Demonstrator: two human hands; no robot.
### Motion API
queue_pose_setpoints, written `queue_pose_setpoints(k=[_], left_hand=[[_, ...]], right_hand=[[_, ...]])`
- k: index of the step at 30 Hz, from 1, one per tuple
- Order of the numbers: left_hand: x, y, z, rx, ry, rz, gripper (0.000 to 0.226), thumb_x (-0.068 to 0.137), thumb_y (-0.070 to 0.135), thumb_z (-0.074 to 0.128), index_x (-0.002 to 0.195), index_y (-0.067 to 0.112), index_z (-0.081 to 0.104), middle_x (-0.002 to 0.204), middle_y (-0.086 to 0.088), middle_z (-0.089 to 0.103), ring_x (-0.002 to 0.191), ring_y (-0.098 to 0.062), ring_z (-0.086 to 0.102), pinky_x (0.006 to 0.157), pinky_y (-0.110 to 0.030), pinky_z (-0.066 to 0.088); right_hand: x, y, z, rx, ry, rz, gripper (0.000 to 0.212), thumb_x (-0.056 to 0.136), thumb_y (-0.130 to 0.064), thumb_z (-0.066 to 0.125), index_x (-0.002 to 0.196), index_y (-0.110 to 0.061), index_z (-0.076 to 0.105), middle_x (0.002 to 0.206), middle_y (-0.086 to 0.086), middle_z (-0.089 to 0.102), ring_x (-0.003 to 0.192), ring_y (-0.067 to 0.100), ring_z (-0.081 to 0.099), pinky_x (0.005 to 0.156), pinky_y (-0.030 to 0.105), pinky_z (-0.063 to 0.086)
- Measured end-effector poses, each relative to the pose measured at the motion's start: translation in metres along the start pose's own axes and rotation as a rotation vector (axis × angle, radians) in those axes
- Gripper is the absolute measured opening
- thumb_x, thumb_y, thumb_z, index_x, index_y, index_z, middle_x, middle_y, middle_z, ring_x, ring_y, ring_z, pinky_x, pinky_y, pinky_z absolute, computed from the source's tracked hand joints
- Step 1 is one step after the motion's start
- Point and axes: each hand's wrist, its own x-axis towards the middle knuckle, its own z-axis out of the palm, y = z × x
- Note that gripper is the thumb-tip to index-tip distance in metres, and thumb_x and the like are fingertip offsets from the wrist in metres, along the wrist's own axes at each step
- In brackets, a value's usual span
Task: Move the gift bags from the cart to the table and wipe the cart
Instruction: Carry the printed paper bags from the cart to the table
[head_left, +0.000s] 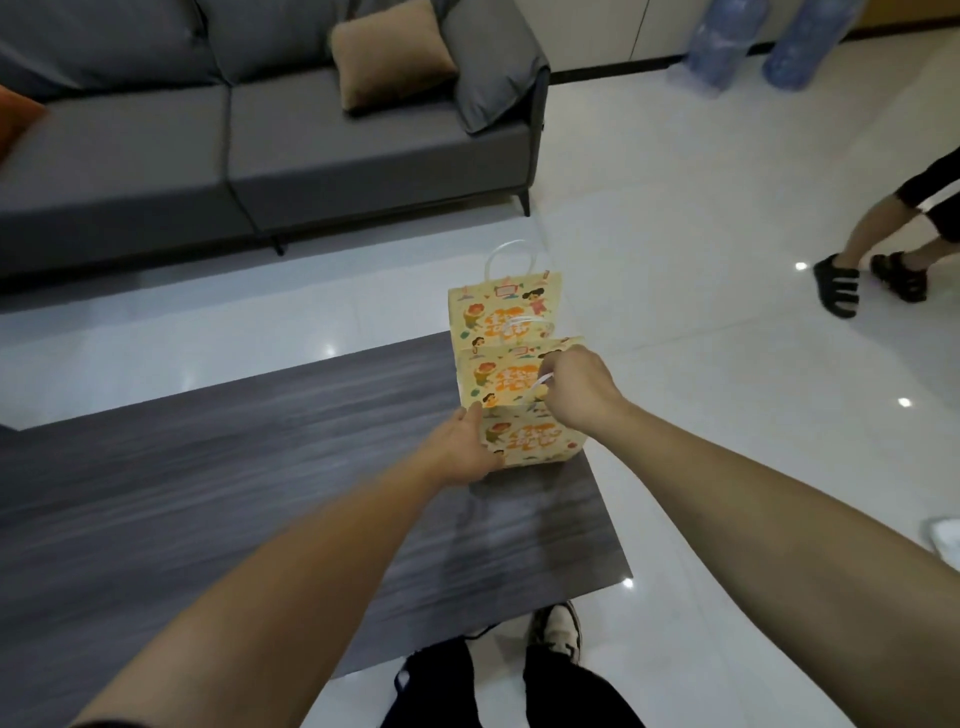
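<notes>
Three yellow cartoon-print gift bags stand in a row at the right end of the dark grey table (260, 493). The far bag (498, 306) has its white handle upright. The middle bag (506, 371) stands just behind the near bag (535, 441). My right hand (576, 387) pinches a white handle at the top of the near bag. My left hand (462, 447) presses against the near bag's left side, fingers fairly straight. The cart is out of view.
A grey sofa (260, 145) with a tan cushion (392, 52) stands beyond the table. Another person's legs in black sandals (872, 280) are on the white tile floor at the right. Two blue water jugs (753, 41) stand at the far wall. My own feet are below the table edge.
</notes>
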Motion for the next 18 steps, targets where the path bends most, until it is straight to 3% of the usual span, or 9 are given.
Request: queue_pose_setpoints(k=[3,7,13,18], left_hand=[[0.001,0.005,0.011,-0.088,-0.095,-0.051,0.092,0.087,0.033,0.073,0.159,0.026,0.015,0.147,-0.003,0.047,0.127,-0.025,0.052,0.104,-0.037,0.047],[-0.001,0.013,0.023,-0.037,-0.13,-0.059,0.088,0.089,0.033,0.071,0.16,0.025,0.019,0.151,-0.005,0.047,0.131,-0.025,0.05,0.109,-0.036,0.044],[-0.006,0.036,0.011,0.139,-0.032,-0.039,0.065,0.096,0.033,0.062,0.153,0.02,0.034,0.149,-0.008,0.047,0.133,-0.026,0.047,0.098,-0.029,0.041],[-0.011,0.059,-0.022,0.224,0.11,0.049,0.064,0.096,0.037,0.059,0.152,0.016,0.038,0.154,-0.01,0.042,0.139,-0.029,0.042,0.109,-0.038,0.039]], right_hand=[[0.001,0.001,0.0,-0.025,-0.016,-0.031,0.038,0.091,-0.003,0.06,0.125,-0.015,0.067,0.13,0.015,0.051,0.118,0.032,0.051,0.092,0.038,0.051],[0.002,0.007,0.0,-0.048,0.01,-0.073,0.041,0.09,-0.005,0.062,0.13,-0.014,0.064,0.131,0.015,0.047,0.122,0.033,0.048,0.097,0.038,0.047],[-0.003,0.014,-0.004,-0.034,-0.006,-0.081,0.045,0.093,-0.015,0.062,0.138,-0.011,0.057,0.138,0.015,0.044,0.13,0.033,0.041,0.104,0.041,0.045],[-0.024,0.02,-0.022,-0.076,-0.005,-0.089,0.052,0.091,-0.019,0.057,0.142,-0.022,0.051,0.136,0.012,0.045,0.128,0.033,0.04,0.099,0.043,0.041]])
